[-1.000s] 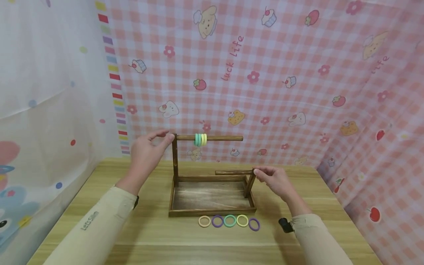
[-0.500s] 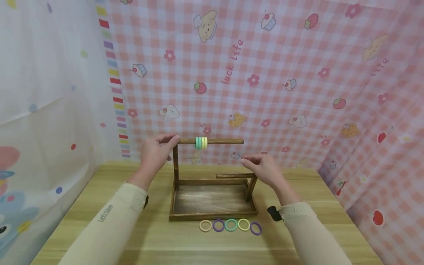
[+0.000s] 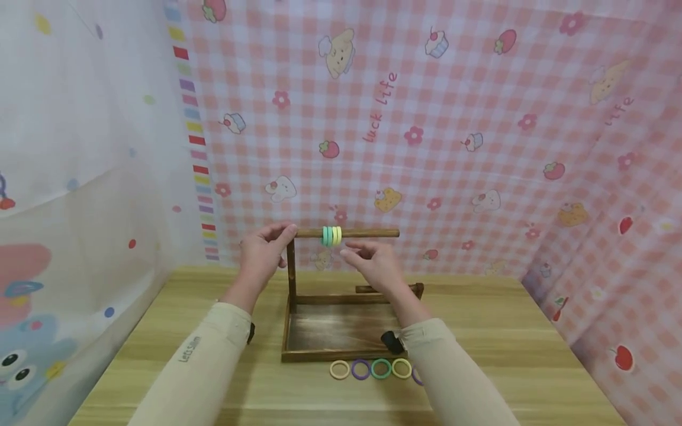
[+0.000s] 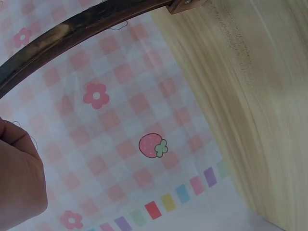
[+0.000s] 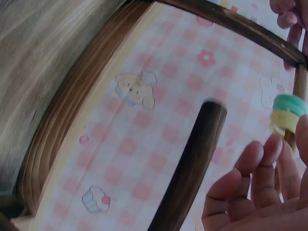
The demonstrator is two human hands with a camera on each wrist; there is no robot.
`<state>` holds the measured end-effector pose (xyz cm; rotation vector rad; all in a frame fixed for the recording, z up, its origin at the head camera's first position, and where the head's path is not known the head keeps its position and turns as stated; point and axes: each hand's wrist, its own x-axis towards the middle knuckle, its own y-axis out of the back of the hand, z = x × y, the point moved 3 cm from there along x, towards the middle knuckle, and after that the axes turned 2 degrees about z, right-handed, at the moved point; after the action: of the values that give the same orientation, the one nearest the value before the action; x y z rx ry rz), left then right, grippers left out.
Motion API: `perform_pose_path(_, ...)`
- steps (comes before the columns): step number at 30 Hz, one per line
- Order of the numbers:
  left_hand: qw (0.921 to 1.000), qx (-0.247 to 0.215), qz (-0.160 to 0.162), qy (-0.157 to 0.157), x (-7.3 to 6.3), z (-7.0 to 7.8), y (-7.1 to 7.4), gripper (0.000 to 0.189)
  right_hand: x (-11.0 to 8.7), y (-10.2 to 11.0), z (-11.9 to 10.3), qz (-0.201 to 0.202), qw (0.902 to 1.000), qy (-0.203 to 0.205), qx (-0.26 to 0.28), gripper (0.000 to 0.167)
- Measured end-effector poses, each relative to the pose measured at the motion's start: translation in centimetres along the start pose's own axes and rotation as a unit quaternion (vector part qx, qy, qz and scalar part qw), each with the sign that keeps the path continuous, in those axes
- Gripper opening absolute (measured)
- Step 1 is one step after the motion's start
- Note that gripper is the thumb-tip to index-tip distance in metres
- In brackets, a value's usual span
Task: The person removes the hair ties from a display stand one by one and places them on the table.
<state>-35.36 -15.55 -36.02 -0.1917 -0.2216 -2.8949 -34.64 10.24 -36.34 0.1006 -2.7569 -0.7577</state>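
Note:
A dark wooden rack [image 3: 291,275] stands on the table, with a tall post and long upper bar [image 3: 373,233] on the left. Two green rings [image 3: 326,236] and two yellow rings [image 3: 337,236] hang side by side on that bar. At the post's top corner, my left hand [image 3: 260,253] grips the wood between thumb and fingers. My right hand [image 3: 379,267] is just right of the yellow rings, below the bar, thumb and fingers apart with nothing between them. The right wrist view shows its fingertips [image 5: 273,144] close to the yellow ring [image 5: 284,120].
A shorter lower bar [image 3: 366,289] sits at the rack's right, partly behind my right forearm. In front of the tray lie a beige ring [image 3: 331,370], a purple ring [image 3: 353,370], a green ring [image 3: 372,368], a yellow ring [image 3: 401,378] and another purple ring [image 3: 416,378], partly covered by my sleeve.
My right hand has left the lower bar's end and moved up and left to the rings on the upper bar. My left hand stays at the post's corner. The view has shifted slightly.

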Motion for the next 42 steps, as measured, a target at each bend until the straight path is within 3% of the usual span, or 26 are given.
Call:
perform_pose_path(13,0.9999,-0.003,0.010,-0.011,-0.3,0.0,-0.9,0.044,0.3,-1.4,-0.2,0.058,0.9958,-0.024,0.066,0.038)
perform_pose_path(22,0.9999,-0.008,0.011,-0.008,0.0,0.2,-1.1,0.041,0.5,-1.7,-0.4,0.076,0.9920,-0.028,0.097,0.035)
perform_pose_path(33,0.9999,-0.003,0.016,-0.005,-0.2,-0.2,-0.6,0.043,0.6,-1.9,-0.7,0.073,0.9924,-0.016,0.098,0.028)
perform_pose_path(42,0.9997,0.000,0.023,-0.006,-0.5,-0.2,0.1,0.042,0.7,-0.8,-0.4,0.077,0.9947,0.006,0.068,0.026)
